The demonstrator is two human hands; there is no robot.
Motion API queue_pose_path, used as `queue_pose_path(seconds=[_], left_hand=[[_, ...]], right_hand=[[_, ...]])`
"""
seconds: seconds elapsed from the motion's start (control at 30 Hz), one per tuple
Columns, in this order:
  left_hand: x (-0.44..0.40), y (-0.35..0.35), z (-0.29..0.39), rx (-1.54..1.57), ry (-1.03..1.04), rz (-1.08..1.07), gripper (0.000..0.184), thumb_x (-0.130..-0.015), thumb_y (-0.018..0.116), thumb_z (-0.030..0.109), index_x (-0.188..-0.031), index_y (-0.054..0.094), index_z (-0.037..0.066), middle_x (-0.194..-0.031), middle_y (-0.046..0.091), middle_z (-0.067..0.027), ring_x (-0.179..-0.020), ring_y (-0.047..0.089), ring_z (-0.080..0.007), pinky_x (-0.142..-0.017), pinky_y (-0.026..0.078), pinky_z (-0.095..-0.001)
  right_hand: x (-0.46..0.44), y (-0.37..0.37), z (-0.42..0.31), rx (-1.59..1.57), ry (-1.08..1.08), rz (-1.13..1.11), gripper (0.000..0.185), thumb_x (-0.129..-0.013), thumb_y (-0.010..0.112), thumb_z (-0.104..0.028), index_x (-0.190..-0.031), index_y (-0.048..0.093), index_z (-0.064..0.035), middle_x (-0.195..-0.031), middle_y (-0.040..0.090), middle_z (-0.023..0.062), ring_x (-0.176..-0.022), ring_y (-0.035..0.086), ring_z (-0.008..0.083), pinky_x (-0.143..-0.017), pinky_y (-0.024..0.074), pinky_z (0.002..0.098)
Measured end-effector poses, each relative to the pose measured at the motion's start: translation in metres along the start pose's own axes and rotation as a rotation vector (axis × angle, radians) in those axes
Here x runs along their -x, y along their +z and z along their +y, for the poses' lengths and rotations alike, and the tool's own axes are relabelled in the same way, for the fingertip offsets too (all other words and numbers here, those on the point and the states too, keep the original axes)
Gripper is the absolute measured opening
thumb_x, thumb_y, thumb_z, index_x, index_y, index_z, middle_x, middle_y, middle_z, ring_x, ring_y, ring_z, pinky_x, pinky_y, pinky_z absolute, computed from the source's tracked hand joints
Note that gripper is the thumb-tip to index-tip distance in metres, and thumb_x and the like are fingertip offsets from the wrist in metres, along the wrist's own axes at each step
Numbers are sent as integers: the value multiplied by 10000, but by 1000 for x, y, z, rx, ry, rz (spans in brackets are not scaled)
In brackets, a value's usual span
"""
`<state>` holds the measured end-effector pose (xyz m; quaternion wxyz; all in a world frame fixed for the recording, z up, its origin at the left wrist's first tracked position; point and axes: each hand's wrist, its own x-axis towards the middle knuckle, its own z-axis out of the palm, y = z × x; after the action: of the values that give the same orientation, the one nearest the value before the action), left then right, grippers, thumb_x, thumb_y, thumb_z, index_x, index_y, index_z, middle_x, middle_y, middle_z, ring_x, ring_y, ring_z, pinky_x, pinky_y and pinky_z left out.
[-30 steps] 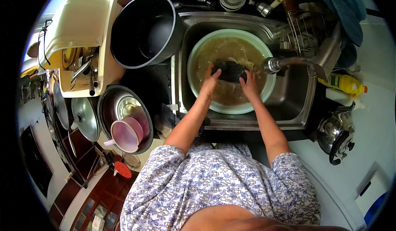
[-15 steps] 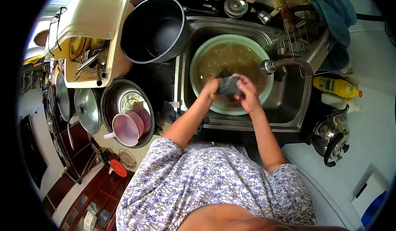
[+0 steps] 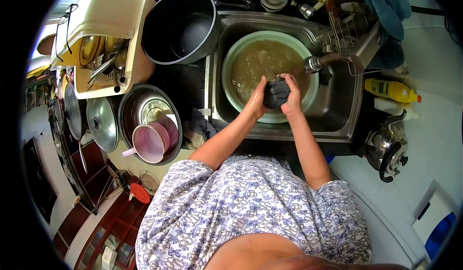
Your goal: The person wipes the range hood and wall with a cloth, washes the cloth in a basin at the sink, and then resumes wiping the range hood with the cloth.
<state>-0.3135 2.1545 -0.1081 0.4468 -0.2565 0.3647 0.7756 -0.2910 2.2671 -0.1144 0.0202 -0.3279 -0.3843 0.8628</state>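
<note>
A dark grey cloth [image 3: 276, 94], bunched into a ball, is pressed between my two hands above the basin. My left hand [image 3: 257, 99] grips it from the left, fingers pointing up along its side. On the opposite side my right hand [image 3: 292, 96] closes round it, fingertips bent over the top edge. Below them a pale green basin [image 3: 230, 60] stands in the sink, holding murky brown water [image 3: 263, 57] with some foam. Whether the cloth is a sock or a rag I cannot tell.
The faucet [image 3: 316, 63] reaches over the basin's right rim within the steel sink [image 3: 337, 115]. Left are a black pot [image 3: 178, 28], a cream dish rack [image 3: 103, 9], a pink dipper [image 3: 149, 143] and crumpled cloths [image 3: 200, 125]. Right stand a yellow bottle [image 3: 390, 90] and a kettle [image 3: 386, 144].
My hands have turned the cloth and squeezed it into a rounder ball. Both palms now face each other at its sides. The whole view has shifted slightly.
</note>
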Motion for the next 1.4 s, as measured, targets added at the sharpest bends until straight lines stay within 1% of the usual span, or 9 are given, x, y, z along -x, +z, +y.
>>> queue_pose_path(seconds=[0.13, 0.2, 0.27, 0.43, 0.63, 0.9, 0.93, 1.1, 1.4], left_hand=[[-1, -1, 4, 72, 136, 93, 467, -917, 306, 462, -1138, 490, 95, -1113, 521, -76, -1003, 510, -206, -840, 419, -383], [-5, -9, -10, 184, 117, 0, 401, -929, 325, 387, -1136, 480, 80, -1120, 513, -77, -1006, 501, -197, -857, 406, -357], [-4, -3, -13, 155, 100, -7, 393, -934, 331, 340, -1179, 453, 58, -1143, 500, -88, -1035, 489, -205, -887, 387, -356], [-1, 10, -13, 85, 259, -107, 440, -928, 368, 337, -1261, 394, 50, -1195, 470, -91, -1072, 465, -210, -936, 356, -357], [-6, 16, 26, 237, 368, 24, 479, -901, 423, 406, -1267, 409, 96, -978, 537, -51, -843, 521, -157, -753, 446, -286], [16, 34, 10, -110, 360, -42, 372, -894, 367, 181, -1215, 479, 30, -1228, 480, -120, -1118, 456, -211, -970, 326, -315], [15, 33, 9, -114, 375, -49, 368, -889, 369, 172, -1205, 491, 30, -1217, 489, -122, -1118, 458, -215, -976, 320, -321], [11, 39, 34, -298, 530, 2, 536, -922, 346, 423, -1314, 351, 59, -1188, 506, -119, -980, 494, -184, -938, 333, -317], [-14, 24, 2, -1262, 1079, 275, 451, -933, 284, 355, -1179, 481, 32, -1257, 444, -162, -1136, 448, -292, -944, 341, -347]], right_hand=[[32, 42, 5, 631, -482, -106, 189, -803, 601, -205, -863, 578, -28, -799, 565, 37, -758, 541, 171, -703, 418, 298], [20, 24, 10, 903, -373, -274, 545, -789, 586, -361, -1200, 336, -104, -1205, 302, 132, -1126, 270, 292, -944, 200, 315], [2, 24, 13, 965, -873, -44, 173, -793, 606, -178, -848, 568, -19, -762, 559, 90, -742, 549, 232, -684, 422, 321], [-23, 14, 5, 680, -475, 183, 250, -837, 526, -193, -1001, 580, -11, -1017, 585, 112, -902, 557, 211, -774, 433, 323], [48, 52, 18, 709, -587, -178, 368, -885, 434, -213, -1179, 488, 2, -1310, 400, 120, -1264, 292, 242, -1035, 208, 353], [-33, 6, 27, 289, -330, 2, 533, -883, 426, -333, -1311, 339, -27, -1374, 272, 140, -1265, 262, 238, -1024, 221, 342], [-12, 24, 13, 28, -220, -27, 481, -896, 438, -269, -1322, 339, -70, -1307, 362, 54, -1184, 340, 156, -991, 246, 281], [49, 60, 9, 156, -277, -95, 465, -855, 477, -308, -1220, 414, -27, -1229, 424, 93, -1173, 355, 197, -983, 252, 316], [37, 60, -2, -85, -16, 211, 458, -868, 474, -385, -1126, 480, -7, -1106, 487, 66, -1035, 444, 165, -896, 336, 281]])
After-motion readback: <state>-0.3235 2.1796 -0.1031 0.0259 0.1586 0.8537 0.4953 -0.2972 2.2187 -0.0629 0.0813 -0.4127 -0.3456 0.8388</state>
